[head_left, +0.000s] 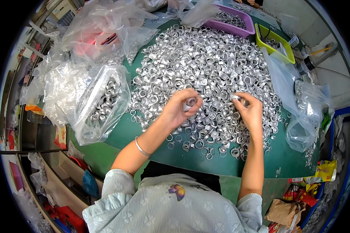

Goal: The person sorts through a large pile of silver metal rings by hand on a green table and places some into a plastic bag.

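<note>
Closest in, both forearms come up over the near edge of the green worktop [260, 163], with a thin bangle [141, 147] on the left wrist. The left hand [179, 108] is curled shut around a small silver metal cap [190, 102], pinched between thumb and fingers just above the heap. The right hand [249, 110] is closed on another small silver piece [236, 97] at its fingertips; it's tiny, so I can't tell if it's a ring or a cap. The two hands are near each other but not touching.

Under and beyond them is a huge pile of silver rings and caps [206, 62] covering most of the worktop, with loose rings [206, 149] scattered toward the near edge. To the left is a clear plastic bag [101, 103] half full of the same parts, mouth open, plus more bags behind it. On the right a limp clear bag [301, 132] hangs near the edge. At the far side are a purple tray [245, 24] and a yellow-green tray [276, 37].

Risk-wise, I'd say those strays near the front edge could roll off if a forearm nudges them, and pieces this small and slick could easily pop out of a fingertip pinch and vanish back into the pile.
</note>
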The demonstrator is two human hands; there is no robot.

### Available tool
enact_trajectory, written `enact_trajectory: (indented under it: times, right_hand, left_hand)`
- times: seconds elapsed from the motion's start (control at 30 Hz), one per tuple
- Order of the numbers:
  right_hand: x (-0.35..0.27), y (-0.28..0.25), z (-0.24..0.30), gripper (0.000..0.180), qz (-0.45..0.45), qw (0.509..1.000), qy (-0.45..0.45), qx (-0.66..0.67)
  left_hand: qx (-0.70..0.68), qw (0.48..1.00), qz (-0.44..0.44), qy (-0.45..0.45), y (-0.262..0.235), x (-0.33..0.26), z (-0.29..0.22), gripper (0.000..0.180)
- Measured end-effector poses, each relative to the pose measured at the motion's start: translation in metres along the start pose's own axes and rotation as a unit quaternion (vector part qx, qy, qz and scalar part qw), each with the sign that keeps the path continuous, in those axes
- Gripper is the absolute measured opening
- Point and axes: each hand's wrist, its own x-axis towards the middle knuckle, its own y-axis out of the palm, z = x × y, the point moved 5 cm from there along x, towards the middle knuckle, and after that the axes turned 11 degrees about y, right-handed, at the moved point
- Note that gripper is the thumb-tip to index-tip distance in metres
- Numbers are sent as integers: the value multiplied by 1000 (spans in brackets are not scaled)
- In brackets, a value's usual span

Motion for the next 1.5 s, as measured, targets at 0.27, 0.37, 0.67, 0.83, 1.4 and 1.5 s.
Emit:
enact_trajectory:
  times: [0.27, 0.37, 0.67, 0.83, 1.4, 1.5]
  right_hand:
    - [-12, -21, -37, 6, 57, 942, 151, 294]
    - [-12, -26, -49, 6, -64, 998, -19, 20]
    - [-27, -14, -7, 32, -78, 980, -6, -181]
    - [-24, -19, -13, 18, -92, 983, 7, -161]
    - [-38, -12, -52, 19, 96, 862, 193, 459]
    - [-54, 5, -39, 18, 189, 784, 213, 551]
  left_hand:
    - [1, 993, -16, -113, 17, -3, 33, 31]
    - [-2, 990, -17, -142, 19, -6, 38, 39]
    - [92, 992, 61, -63, 25, -12, 35, 39]
    - [388, 904, 118, 136, 28, -8, 27, 51]
    - [538, 797, 95, 258, 42, -6, 23, 33]
    - [345, 934, 77, 49, 42, -16, 64, 32]
